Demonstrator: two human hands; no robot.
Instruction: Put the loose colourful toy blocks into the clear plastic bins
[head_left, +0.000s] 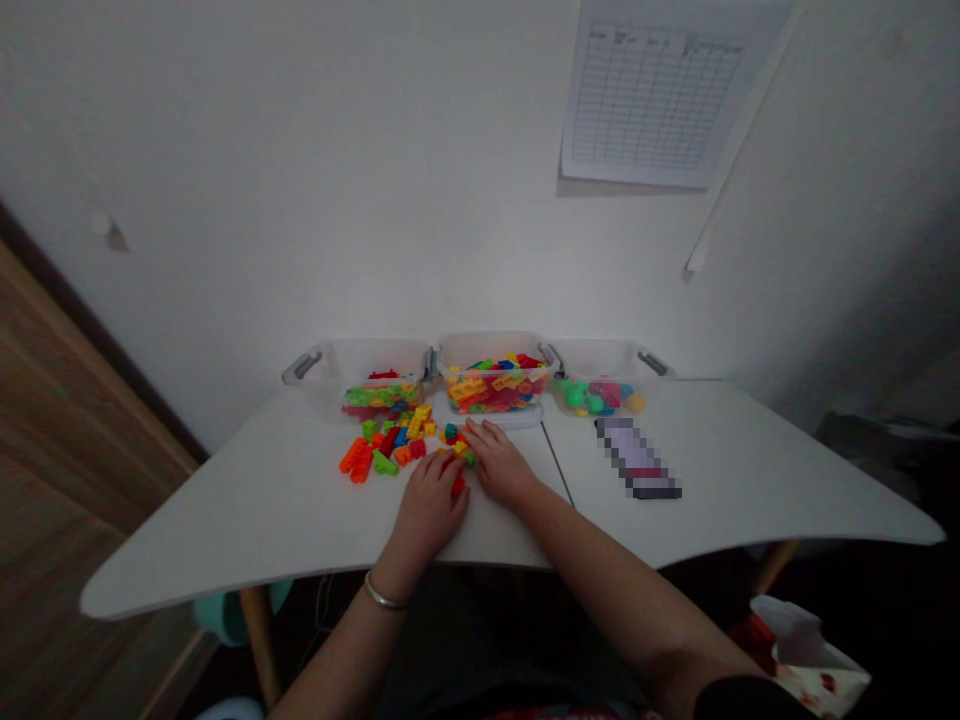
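Note:
My left hand [430,505] curves over a red toy building brick [458,485], which shows between its thumb and fingers. Close against it, my right hand [501,466] has its fingers stretched over several small bricks. A yellow brick [460,449] and a teal brick [451,432] peek out between the two hands; the fingers partly cover them. Left of the hands lies a loose pile of bricks, among them an orange brick [356,460], a green brick [385,463], a dark red brick [389,441] and a yellow brick [421,417].
Three clear plastic boxes stand along the wall: a left box [360,350], a middle box [491,343] and a right box [600,352], each holding coloured pieces. A blurred phone-like object [637,458] lies at right on the white table [720,470]. A printed sheet [652,100] hangs above.

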